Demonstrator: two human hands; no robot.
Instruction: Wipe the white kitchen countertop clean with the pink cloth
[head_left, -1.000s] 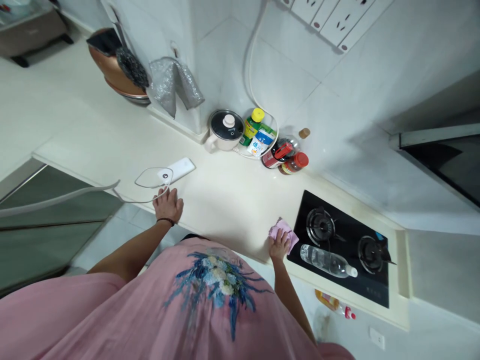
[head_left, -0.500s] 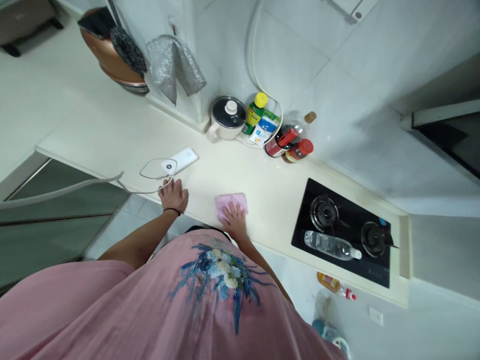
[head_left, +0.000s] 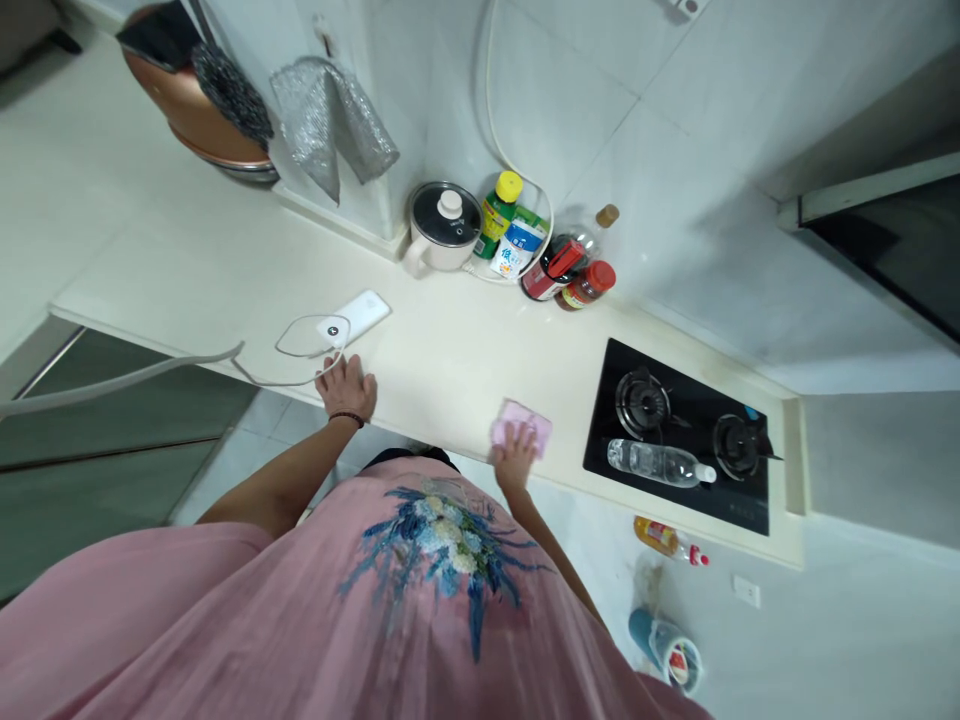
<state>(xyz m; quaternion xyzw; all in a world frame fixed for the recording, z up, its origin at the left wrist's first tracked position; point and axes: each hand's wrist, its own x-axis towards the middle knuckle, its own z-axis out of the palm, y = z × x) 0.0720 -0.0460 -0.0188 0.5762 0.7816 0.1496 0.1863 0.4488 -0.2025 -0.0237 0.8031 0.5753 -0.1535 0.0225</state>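
My right hand point(head_left: 514, 452) presses flat on a pink cloth point(head_left: 523, 424) lying on the cream countertop point(head_left: 450, 350) near its front edge, left of the black gas hob point(head_left: 679, 435). My left hand point(head_left: 346, 385) rests palm down on the counter edge, fingers spread, holding nothing, just below a white power bank point(head_left: 354, 317) and its looped cable point(head_left: 300, 345). A dark bracelet is on the left wrist.
A clear plastic bottle point(head_left: 656, 461) lies across the hob. Against the wall stand a small lidded pot point(head_left: 442, 228), a yellow-capped bottle point(head_left: 498, 213), a carton point(head_left: 514, 248) and red-lidded jars point(head_left: 589, 284). A copper pan point(head_left: 195, 110) sits at the far left. Bottles point(head_left: 664, 537) stand on the floor.
My right hand slid the pink cloth left along the counter's front from beside the hob, then back right toward the hob. My left hand stayed in place.
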